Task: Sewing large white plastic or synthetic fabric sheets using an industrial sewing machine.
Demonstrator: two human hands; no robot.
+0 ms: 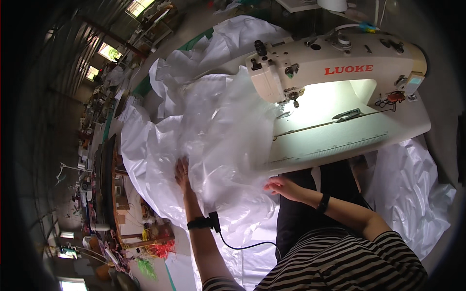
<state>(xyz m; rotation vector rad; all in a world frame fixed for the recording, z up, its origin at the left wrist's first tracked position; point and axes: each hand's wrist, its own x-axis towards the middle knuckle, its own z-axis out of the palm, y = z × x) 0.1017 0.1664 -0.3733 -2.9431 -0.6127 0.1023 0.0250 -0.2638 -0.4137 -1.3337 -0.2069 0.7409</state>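
Observation:
A large, crumpled sheet of translucent white plastic [160, 140] covers the left side of the work surface and hangs down toward my lap. My left hand [182, 173] lies on it with the fingers stretched out, so that hand is open. Close to the sheet's right edge, over my lap, is my right hand [284, 188]. Its fingers are curled together and closed; whether a bit of the sheet is between them is too small to tell. Beyond my right hand stands a cream-coloured sewing machine [335, 63], its lamp lighting the machine bed [330, 140]. Part of the sheet is blurred beside the needle area.
More crumpled white plastic [412, 194] hangs at the right of the machine. A black cable [242, 248] runs from my left wrist strap [200, 223] to my body. Wooden framing [116, 194] and cluttered benches line the left, with red strands [161, 248] low there.

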